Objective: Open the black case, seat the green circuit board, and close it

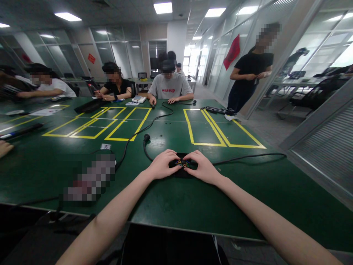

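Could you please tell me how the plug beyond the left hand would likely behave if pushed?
The plug looks rounded, so it might roll a little. Its cable lies in a smooth curve, so it would probably flex; being attached, it may limit the plug's travel.

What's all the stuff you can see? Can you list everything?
Table: one, green, in front
Tape: many strips, yellow, on the table
Mat: one, black, middle of the table
Small parts: several, yellow and green among them, on the mat
Plug: at least one, black, beyond the mat
Cables: at least two, black, across the table
Blurred thing: one, greyish-pink, left
Tag: one, white, beyond the blurred thing
Seated people: at least three, white, black and grey tops, far side
Standing person: one, black top, right
Lights: several, white, ceiling
Hands: two, bare, at the small parts
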A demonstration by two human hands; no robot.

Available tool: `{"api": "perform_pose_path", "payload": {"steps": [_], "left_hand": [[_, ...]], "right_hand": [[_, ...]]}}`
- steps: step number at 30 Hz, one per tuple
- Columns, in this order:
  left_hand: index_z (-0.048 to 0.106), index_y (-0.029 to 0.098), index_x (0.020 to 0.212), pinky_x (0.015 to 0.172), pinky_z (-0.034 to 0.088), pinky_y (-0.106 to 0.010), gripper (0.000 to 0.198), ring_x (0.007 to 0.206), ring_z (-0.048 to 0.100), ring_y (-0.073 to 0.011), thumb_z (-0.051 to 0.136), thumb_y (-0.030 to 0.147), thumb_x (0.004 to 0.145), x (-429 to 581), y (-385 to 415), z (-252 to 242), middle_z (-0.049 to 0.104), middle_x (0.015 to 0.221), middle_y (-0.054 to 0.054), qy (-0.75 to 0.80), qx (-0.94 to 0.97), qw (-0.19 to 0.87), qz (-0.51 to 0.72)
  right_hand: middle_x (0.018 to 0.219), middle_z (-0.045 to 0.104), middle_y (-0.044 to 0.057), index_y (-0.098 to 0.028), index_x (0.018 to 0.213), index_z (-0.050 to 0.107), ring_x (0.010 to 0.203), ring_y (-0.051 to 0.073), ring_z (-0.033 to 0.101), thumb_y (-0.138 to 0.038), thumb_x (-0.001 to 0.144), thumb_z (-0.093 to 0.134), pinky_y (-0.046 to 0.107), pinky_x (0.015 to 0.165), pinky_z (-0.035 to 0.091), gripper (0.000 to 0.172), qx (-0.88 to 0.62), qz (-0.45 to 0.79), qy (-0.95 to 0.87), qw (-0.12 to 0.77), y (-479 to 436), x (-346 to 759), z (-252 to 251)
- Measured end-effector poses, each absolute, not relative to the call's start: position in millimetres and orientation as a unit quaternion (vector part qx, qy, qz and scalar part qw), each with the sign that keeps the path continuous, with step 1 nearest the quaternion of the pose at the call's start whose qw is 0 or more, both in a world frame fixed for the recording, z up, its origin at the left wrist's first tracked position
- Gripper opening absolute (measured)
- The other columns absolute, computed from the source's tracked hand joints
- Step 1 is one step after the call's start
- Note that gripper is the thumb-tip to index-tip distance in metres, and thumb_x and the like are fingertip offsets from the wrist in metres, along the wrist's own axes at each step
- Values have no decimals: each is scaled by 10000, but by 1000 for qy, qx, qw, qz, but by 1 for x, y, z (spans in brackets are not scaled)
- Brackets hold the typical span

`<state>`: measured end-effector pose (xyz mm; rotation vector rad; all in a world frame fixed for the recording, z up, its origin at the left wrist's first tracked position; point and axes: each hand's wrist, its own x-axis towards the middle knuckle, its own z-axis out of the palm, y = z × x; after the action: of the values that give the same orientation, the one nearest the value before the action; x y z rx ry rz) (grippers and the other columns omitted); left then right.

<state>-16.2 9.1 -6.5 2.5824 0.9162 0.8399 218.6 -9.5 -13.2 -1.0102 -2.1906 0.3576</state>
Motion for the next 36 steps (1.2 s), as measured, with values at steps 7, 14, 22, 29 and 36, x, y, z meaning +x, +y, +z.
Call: {"api": "perform_pose_path", "payload": {"steps": [7,14,22,29,36], "left_hand": [[735,211,1115,1014,540,-399,215,1161,637,-256,666,307,936,-17,10,-5,720,1184,-92,330,886,130,298],[727,210,983,863,549,-318,186,947,677,-200,589,133,884,-26,15,-5,707,1003,-41,388,867,125,287],[735,206,1008,820,536,-322,146,915,663,-214,635,197,902,-31,17,-4,703,937,-45,391,881,117,239],[719,225,1065,907,537,-335,186,999,643,-218,560,191,974,-30,21,-9,693,1003,-53,365,894,98,239],[714,232,1132,903,531,-330,212,985,641,-213,533,241,1022,-32,24,-11,687,1021,-55,366,895,90,236]], "right_hand": [[943,738,57,-234,984,703,926,263,610,-198,774,780,420,809,556,227,-428,123,-818,365,-8,211,-16],[998,744,55,-230,1036,710,953,251,623,-127,797,713,425,852,554,260,-423,152,-812,373,-4,214,-20],[1103,725,73,-231,1168,691,1017,259,625,-129,797,690,440,893,550,385,-393,168,-833,352,-2,222,-18],[1110,694,86,-231,1160,712,1033,269,637,-193,824,714,466,926,548,338,-406,152,-834,342,3,224,-25],[1205,653,94,-242,1203,695,1088,261,643,-287,916,660,438,966,542,293,-398,150,-841,334,2,223,-20]]}}
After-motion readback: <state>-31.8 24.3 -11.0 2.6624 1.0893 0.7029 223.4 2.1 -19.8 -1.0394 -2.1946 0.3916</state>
